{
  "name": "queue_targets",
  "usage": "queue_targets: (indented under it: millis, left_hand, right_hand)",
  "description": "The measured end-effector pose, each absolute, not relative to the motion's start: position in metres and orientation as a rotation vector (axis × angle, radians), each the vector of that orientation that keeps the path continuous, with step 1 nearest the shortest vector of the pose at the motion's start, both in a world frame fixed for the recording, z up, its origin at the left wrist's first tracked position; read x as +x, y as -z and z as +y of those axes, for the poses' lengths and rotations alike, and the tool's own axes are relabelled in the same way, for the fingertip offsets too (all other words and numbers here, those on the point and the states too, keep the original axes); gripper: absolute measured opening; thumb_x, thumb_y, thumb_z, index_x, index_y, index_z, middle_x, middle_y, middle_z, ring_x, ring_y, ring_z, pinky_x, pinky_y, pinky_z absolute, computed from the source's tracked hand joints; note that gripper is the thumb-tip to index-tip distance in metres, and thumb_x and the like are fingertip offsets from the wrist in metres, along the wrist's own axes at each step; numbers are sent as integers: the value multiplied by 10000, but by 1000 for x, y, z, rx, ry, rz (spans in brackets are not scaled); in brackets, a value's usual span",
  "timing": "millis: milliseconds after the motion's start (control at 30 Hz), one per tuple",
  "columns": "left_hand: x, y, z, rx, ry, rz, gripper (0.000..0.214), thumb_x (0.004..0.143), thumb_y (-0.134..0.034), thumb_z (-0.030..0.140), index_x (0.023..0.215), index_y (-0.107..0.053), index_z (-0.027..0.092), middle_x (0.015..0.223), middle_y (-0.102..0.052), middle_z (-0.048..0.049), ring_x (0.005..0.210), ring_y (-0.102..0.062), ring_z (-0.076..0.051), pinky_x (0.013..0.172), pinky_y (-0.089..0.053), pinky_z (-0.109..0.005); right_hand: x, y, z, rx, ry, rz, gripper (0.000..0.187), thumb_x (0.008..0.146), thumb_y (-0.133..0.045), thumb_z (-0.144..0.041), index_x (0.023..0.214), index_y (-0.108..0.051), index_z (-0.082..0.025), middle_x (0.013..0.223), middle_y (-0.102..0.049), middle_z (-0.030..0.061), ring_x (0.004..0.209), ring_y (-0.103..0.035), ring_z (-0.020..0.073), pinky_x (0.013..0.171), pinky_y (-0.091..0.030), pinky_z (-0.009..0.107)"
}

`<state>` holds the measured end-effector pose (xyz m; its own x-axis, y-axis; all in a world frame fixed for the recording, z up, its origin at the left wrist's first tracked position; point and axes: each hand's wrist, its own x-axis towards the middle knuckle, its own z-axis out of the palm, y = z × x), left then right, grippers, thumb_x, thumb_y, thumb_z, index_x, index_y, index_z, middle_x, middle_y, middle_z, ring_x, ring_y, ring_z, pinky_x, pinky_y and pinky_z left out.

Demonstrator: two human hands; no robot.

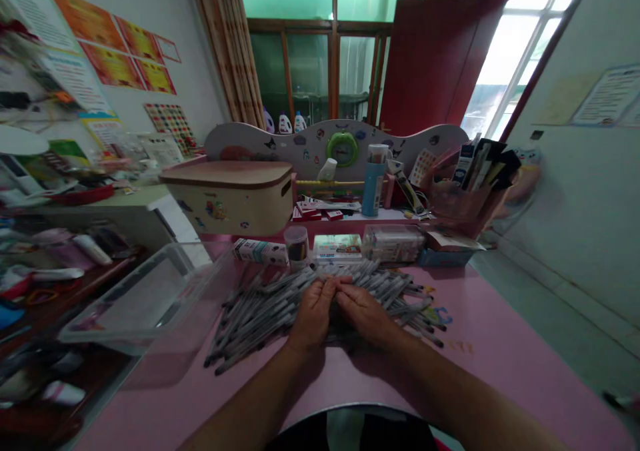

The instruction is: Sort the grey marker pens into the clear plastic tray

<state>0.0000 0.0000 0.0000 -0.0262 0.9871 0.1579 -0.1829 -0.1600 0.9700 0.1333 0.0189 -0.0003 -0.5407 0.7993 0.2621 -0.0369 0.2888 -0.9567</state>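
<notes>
A broad heap of slim, clear-grey pens [270, 311] with dark ends lies loosely across the pink desk. Over the middle of this heap, my left hand [314, 308] and my right hand [364, 312] are brought together, their fingertips meeting or nearly so. Fingers of both hands are curled inward and closed. Whatever lies between them is hidden by the hands themselves, and the pens right around them are blurred.
An open clear plastic bin [135, 298] stands left of the heap. Behind the pens are a round clear tub [297, 246], a small white box [337, 248] and a clear case [393, 243]. A lidded cream storage box [230, 204] and a blue cup [373, 188] stand farther back.
</notes>
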Motion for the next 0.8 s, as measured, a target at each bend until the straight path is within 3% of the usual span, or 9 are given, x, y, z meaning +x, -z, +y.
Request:
queue_targets:
  millis: [133,200,233,300,367,700,800]
  left_hand:
    - [0,-7,-1,1243,-1412,1024,343,885,-571,480,877,-714,168,1032,-746,-92,1011,-664,-239,985,-449,-370]
    - [-1,-10,-2,1254,-1403,1015,333,886,-572,470,865,-712,170,1029,-747,-90,1012,-665,-237,982,-450,-366]
    - [-1,-11,-2,1245,-1411,1009,324,883,-577,468,838,-704,174,1022,-749,-88,1006,-668,-235,974,-455,-363]
    - [-1,-10,-2,1201,-1434,990,311,873,-594,467,786,-680,181,999,-754,-81,987,-676,-230,954,-466,-358]
    - [-2,-8,-1,1146,-1453,959,307,867,-605,469,780,-669,183,975,-758,-76,973,-683,-227,948,-472,-360]
    - [-3,0,2,1085,-1449,977,337,873,-604,466,840,-698,144,911,-755,-79,771,-666,-166,767,-491,-284]
    - [-1,2,2,1015,-1456,960,341,843,-638,481,818,-690,145,907,-756,-88,823,-678,-188,775,-494,-291]
  right_hand:
    - [132,-5,18,-704,-1309,-1783,444,959,-468,-521,1202,-683,-218,1138,-687,60,1114,-589,245,1092,-347,447]
    - [133,-4,18,-731,-1363,-1726,426,933,-509,-539,1136,-697,-215,966,-694,45,926,-625,215,955,-458,398]
    - [133,-3,18,-758,-1431,-1666,420,913,-534,-553,1078,-701,-205,830,-668,25,771,-611,183,812,-506,346]
    - [135,0,17,-824,-1609,-1516,412,860,-588,-581,931,-676,-185,611,-531,-33,513,-464,113,508,-426,235]
    - [136,1,16,-849,-1742,-1408,407,817,-626,-586,807,-611,-180,530,-405,-73,426,-316,76,382,-258,194]
    - [132,-2,11,-815,-1811,-1323,430,769,-654,-599,815,-553,-184,464,-316,-115,361,-202,51,334,-124,195]
    - [132,-3,11,-825,-1796,-1359,447,775,-640,-619,836,-564,-183,438,-293,-124,349,-174,52,331,-109,199]
